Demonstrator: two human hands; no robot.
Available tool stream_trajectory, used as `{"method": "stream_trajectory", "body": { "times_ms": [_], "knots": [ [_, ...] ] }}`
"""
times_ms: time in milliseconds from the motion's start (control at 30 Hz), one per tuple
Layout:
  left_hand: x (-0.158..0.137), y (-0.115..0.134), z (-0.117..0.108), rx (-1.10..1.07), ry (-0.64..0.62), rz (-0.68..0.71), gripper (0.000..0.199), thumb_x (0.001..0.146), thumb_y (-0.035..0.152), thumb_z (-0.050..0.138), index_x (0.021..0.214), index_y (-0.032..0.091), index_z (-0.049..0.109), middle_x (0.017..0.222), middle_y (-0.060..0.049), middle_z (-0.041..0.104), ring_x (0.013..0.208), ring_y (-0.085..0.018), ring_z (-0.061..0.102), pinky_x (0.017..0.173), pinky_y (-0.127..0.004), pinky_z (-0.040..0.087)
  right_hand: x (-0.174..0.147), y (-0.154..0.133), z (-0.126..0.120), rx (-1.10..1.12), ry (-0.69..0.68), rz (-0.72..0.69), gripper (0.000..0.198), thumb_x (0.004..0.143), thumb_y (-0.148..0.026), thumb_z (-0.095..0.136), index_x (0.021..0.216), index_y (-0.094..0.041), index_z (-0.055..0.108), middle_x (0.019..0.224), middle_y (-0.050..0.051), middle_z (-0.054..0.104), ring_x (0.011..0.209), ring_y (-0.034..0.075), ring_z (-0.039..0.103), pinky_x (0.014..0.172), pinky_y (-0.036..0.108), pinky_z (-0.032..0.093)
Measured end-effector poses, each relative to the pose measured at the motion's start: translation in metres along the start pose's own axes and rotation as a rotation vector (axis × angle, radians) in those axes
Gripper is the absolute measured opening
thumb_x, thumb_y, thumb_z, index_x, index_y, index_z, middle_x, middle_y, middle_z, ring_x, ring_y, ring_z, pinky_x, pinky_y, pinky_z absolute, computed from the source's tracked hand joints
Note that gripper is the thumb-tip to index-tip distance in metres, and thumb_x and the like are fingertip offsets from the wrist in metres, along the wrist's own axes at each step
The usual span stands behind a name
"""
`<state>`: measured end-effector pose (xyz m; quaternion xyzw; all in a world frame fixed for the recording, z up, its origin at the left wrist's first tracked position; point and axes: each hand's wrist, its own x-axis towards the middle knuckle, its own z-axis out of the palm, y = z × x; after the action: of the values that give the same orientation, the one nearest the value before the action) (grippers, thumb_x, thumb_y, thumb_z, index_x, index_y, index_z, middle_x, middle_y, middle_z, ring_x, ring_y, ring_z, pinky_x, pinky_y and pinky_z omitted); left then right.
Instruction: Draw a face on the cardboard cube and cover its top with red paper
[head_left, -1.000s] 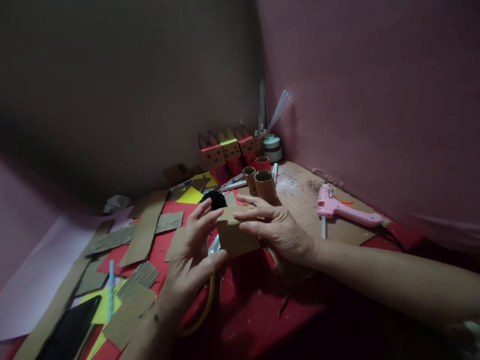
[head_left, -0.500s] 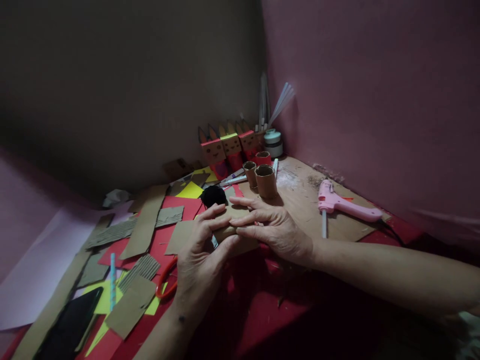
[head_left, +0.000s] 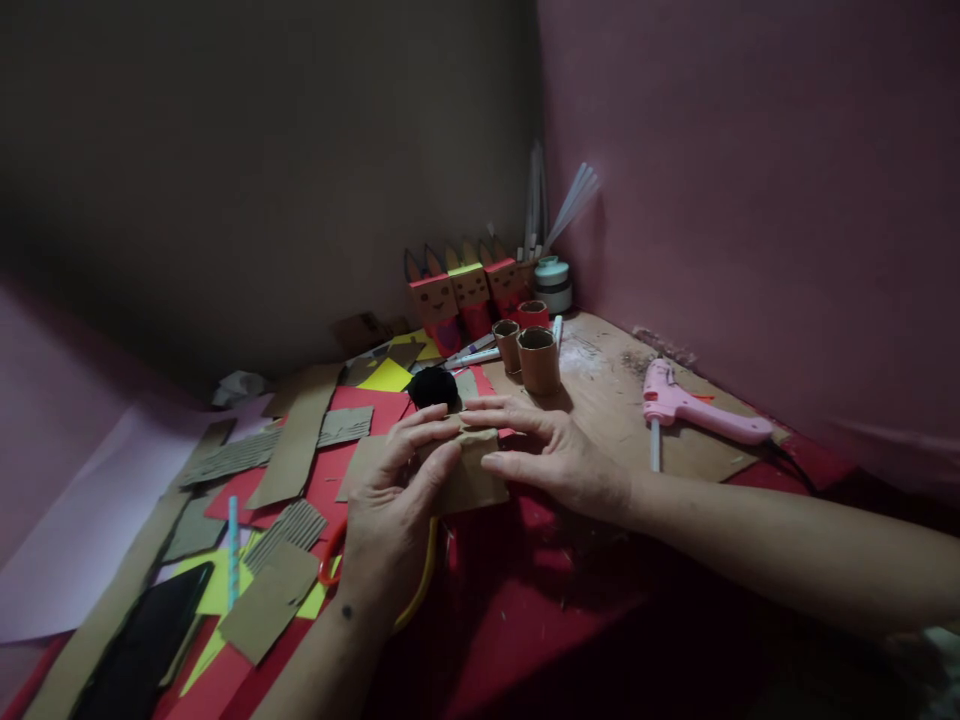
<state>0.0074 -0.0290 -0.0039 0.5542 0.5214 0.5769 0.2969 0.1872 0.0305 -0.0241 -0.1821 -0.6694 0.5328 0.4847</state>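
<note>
A small piece of brown cardboard point(head_left: 474, 482) lies between my hands, with a crease near its far edge. My left hand point(head_left: 401, 490) holds its left side, thumb on top and fingers along the far edge. My right hand point(head_left: 566, 460) grips the right side, thumb near and fingers stretched across the far edge. Under my left hand shows a pair of scissors with red and yellow handles point(head_left: 426, 585), partly hidden by that hand. Just beyond my fingertips sits a black ball of yarn or cloth point(head_left: 433, 387).
Cardboard tubes point(head_left: 538, 365) stand behind my hands, near box-headed paper figures point(head_left: 435, 300) and a lidded jar point(head_left: 553, 285). To the right lies a pink glue gun point(head_left: 675, 405). Cardboard strips point(head_left: 296, 440), coloured paper, a striped straw point(head_left: 233, 550) and a black phone point(head_left: 142, 645) cover the left.
My hands have drawn slightly apart and lower, baring more of the cardboard's face, which now tilts toward me. The scissors' yellow handle has come into view. The whole scene has shifted slightly right.
</note>
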Motion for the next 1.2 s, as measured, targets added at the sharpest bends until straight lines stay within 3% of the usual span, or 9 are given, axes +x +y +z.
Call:
{"method": "stream_trajectory", "body": {
  "times_ms": [233, 433, 600, 700, 767, 933, 1033, 1200],
  "knots": [
    [0.003, -0.002, 0.001, -0.103, -0.027, -0.083, 0.012, 0.082, 0.037, 0.082, 0.086, 0.026, 0.079, 0.136, -0.004, 0.063, 0.130, -0.027, 0.057, 0.096, -0.032, 0.051, 0.000, 0.005, 0.004, 0.015, 0.029, 0.051, 0.033, 0.084, -0.027, 0.077, 0.117, -0.024, 0.079, 0.134, 0.010, 0.068, 0.136, 0.025, 0.055, 0.114, 0.045, 0.045],
    [0.001, -0.001, 0.004, -0.115, 0.001, -0.179, 0.024, 0.078, 0.042, 0.083, 0.076, 0.020, 0.072, 0.144, -0.005, 0.057, 0.123, -0.028, 0.059, 0.079, -0.028, 0.053, 0.003, -0.002, 0.008, 0.044, -0.001, 0.144, 0.026, 0.080, -0.023, 0.076, 0.106, -0.021, 0.081, 0.122, 0.009, 0.072, 0.123, 0.023, 0.061, 0.103, 0.039, 0.049],
    [0.009, 0.003, 0.000, -0.255, 0.042, -0.199, 0.036, 0.086, 0.054, 0.073, 0.107, 0.026, 0.069, 0.126, -0.006, 0.069, 0.104, -0.022, 0.065, 0.075, -0.027, 0.053, 0.010, 0.003, 0.008, 0.487, 0.145, 0.485, 0.026, 0.076, -0.031, 0.078, 0.099, -0.019, 0.077, 0.085, 0.002, 0.071, 0.078, 0.017, 0.065, 0.070, 0.030, 0.053],
    [0.016, 0.001, -0.006, -0.289, -0.044, -0.207, 0.048, 0.087, 0.056, 0.069, 0.127, 0.029, 0.063, 0.125, -0.008, 0.070, 0.113, -0.026, 0.065, 0.084, -0.033, 0.055, 0.015, 0.010, 0.005, 0.634, 0.238, 0.597, 0.020, 0.079, -0.035, 0.075, 0.087, -0.017, 0.070, 0.075, 0.000, 0.066, 0.065, 0.015, 0.061, 0.060, 0.029, 0.052],
    [0.019, -0.002, -0.009, -0.271, -0.140, -0.222, 0.058, 0.084, 0.048, 0.075, 0.137, 0.030, 0.058, 0.133, -0.009, 0.067, 0.124, -0.031, 0.061, 0.091, -0.038, 0.055, 0.018, 0.011, 0.004, 0.656, 0.236, 0.664, 0.021, 0.087, -0.038, 0.067, 0.084, -0.018, 0.065, 0.071, 0.000, 0.062, 0.059, 0.015, 0.058, 0.059, 0.032, 0.054],
    [0.018, -0.007, -0.013, -0.218, -0.399, -0.183, 0.094, 0.070, 0.027, 0.090, 0.150, 0.041, 0.043, 0.147, -0.006, 0.057, 0.137, -0.034, 0.053, 0.103, -0.043, 0.053, 0.021, 0.005, 0.002, 0.711, 0.191, 0.788, 0.025, 0.099, -0.032, 0.046, 0.088, -0.018, 0.064, 0.069, 0.001, 0.061, 0.063, 0.017, 0.061, 0.064, 0.036, 0.059],
    [0.017, -0.007, -0.011, -0.117, -0.402, -0.142, 0.097, 0.064, 0.025, 0.093, 0.148, 0.040, 0.048, 0.148, -0.006, 0.057, 0.137, -0.035, 0.053, 0.107, -0.043, 0.050, 0.021, 0.004, 0.002, 0.738, 0.159, 0.821, 0.028, 0.101, -0.032, 0.043, 0.098, -0.018, 0.066, 0.076, 0.005, 0.066, 0.069, 0.019, 0.065, 0.070, 0.041, 0.062],
    [0.019, -0.004, -0.010, -0.092, -0.361, -0.187, 0.091, 0.060, 0.027, 0.094, 0.142, 0.034, 0.056, 0.134, -0.007, 0.066, 0.127, -0.034, 0.061, 0.101, -0.039, 0.054, 0.019, 0.005, 0.002, 0.810, 0.066, 0.867, 0.033, 0.102, -0.034, 0.039, 0.113, -0.019, 0.066, 0.095, 0.010, 0.072, 0.085, 0.024, 0.070, 0.080, 0.054, 0.061]
  ]
}}
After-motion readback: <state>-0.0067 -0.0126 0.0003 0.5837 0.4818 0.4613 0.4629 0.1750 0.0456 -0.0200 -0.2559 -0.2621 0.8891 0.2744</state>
